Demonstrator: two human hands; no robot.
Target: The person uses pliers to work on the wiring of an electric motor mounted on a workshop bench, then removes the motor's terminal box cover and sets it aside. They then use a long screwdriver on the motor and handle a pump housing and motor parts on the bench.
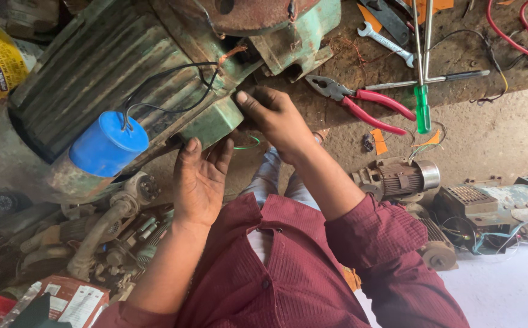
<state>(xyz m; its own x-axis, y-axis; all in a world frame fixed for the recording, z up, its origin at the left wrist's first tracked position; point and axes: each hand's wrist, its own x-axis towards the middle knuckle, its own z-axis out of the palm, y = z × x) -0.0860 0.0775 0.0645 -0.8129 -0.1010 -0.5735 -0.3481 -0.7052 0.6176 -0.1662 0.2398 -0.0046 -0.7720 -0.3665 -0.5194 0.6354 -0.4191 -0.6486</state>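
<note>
A big, worn green electric motor (112, 54) with a ribbed body lies on the workbench. A blue cylindrical capacitor (107, 143) hangs at its side, joined to it by thin black wires (167, 76). My left hand (200, 176) lies flat, fingers apart, under the motor's green terminal box (212, 121). My right hand (273, 115) grips the box's right corner, thumb on top and fingers curled beneath. A thin green wire (249, 144) loops just below both hands.
Red-handled pliers (367, 100), a green-handled screwdriver (422, 106) and a spanner (388, 42) lie on the bench to the right. Red cable (519, 42) runs at the far right. A small motor (407, 176) and other motor parts (112, 237) sit on the floor.
</note>
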